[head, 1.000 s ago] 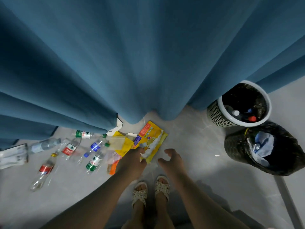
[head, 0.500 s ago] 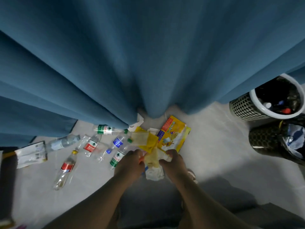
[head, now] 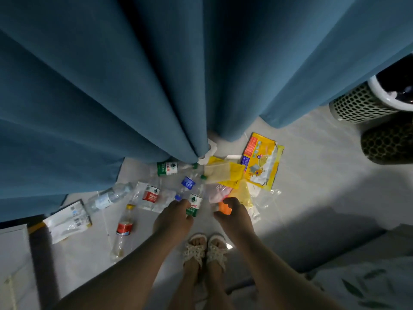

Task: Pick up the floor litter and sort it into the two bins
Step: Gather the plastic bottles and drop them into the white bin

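Note:
Litter lies on the pale floor below the blue curtain (head: 156, 74). My left hand (head: 173, 217) curls round the lower end of a green-label bottle (head: 194, 204). My right hand (head: 234, 214) pinches a small orange wrapper (head: 224, 208) between thumb and fingers. Beyond the hands lie a blue-label bottle (head: 187, 182), a red-label bottle (head: 150, 195), another green-label bottle (head: 167, 168), yellow wrappers (head: 230, 173) and a big yellow snack bag (head: 261, 162). A white mesh bin (head: 362, 106) and a dark mesh bin (head: 388, 144) stand at the far right, both cut by the frame edge.
A yellow-capped bottle (head: 123, 229), a clear bottle (head: 107, 199) and a white packet (head: 67, 218) lie to the left. A dark post (head: 42, 253) stands at lower left. My sandalled feet (head: 203, 249) are just behind the hands. Patterned bedding (head: 357, 276) fills the lower right.
The view swung left, so the bins slid to the right edge. Both hands let go of the yellow and white wrappers; the left moved onto the bottle, the right onto the orange wrapper.

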Motion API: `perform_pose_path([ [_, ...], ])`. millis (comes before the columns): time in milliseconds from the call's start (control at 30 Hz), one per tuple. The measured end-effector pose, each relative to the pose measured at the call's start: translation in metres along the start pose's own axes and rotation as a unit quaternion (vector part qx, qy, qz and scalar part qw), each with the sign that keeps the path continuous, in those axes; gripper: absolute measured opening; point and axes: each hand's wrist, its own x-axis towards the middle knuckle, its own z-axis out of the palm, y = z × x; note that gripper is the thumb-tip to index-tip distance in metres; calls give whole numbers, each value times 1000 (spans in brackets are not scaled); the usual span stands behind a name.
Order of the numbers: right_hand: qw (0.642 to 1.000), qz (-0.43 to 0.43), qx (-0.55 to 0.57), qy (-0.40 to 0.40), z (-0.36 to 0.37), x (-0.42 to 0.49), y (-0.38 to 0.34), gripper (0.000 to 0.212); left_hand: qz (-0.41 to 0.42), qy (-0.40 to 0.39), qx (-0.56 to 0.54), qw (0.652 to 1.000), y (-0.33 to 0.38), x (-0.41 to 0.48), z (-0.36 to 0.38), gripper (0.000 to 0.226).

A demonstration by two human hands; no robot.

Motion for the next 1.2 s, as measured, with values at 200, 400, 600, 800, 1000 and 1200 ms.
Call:
perform_pose_path([
  [200,999,13,-18,-33,51,18,9,47,-5,0,-21,1000,-31,19,19,37],
  [400,998,40,-5,-48,103,77,39,48,-19,-13,-10,1000,-63,76,56,35],
  [600,997,61,-2,-43,138,154,72,48,-31,-9,-1,999,-91,154,99,38],
  [800,997,72,-6,-24,172,230,107,56,-9,25,52,998,-116,221,147,43],
  [1000,995,90,50,12,204,275,131,68,22,84,57,995,-131,262,194,77],
  [1200,985,87,136,57,225,302,139,70,17,104,9,994,-148,291,213,85],
])
